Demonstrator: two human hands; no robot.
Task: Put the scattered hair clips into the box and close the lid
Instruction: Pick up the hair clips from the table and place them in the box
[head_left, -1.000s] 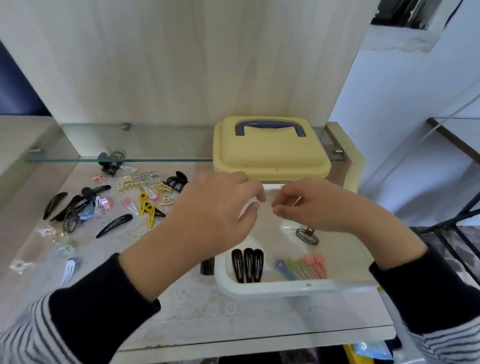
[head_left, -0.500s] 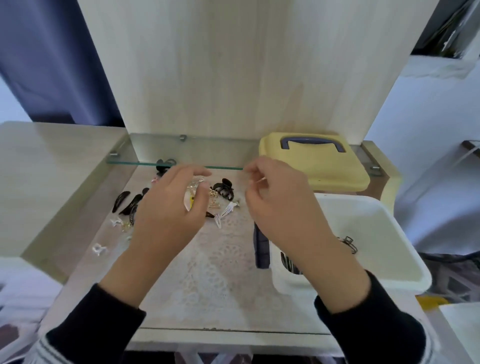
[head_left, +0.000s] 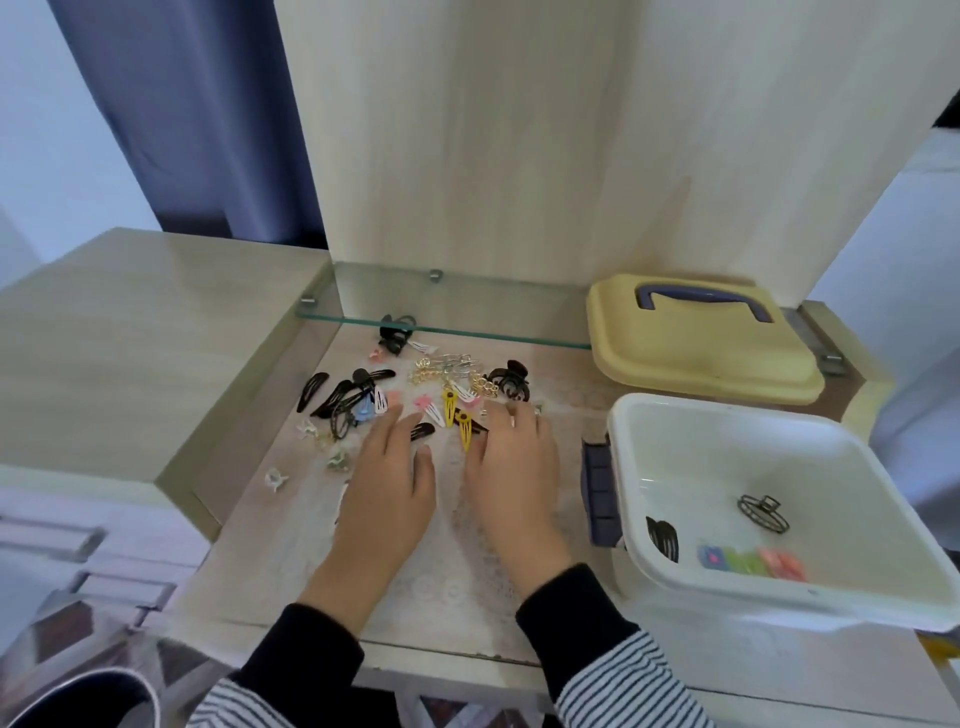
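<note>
At right, near: white box (head_left: 727, 467), lidless, rigid plastic with a firm rim. Holds a few clips already; no need to shift it.

Behind it, far right: yellow lid (head_left: 701, 364), lying flat, probably light and stiff. Best taken by the blue handle (head_left: 701, 299), then pressed down at the edges.

Centre, near: left hand (head_left: 384, 493), fingers straight and spread over the pile, gripping nothing. Just right of it: right hand (head_left: 511, 467), fingers bent down toward the table (head_left: 270, 545); impossible to tell whether pinching anything.

Beyond both hands, left of the box: scattered hair clips (head_left: 415, 395), likely light, hard, slippery and prone to tangling.

Far side of the pile: black claw clip (head_left: 506, 382), bulky, easy to pinch by its body.

Between the fingertips: yellow snap clips (head_left: 464, 428), thin and flat. Probably need a nail under one edge.
</note>
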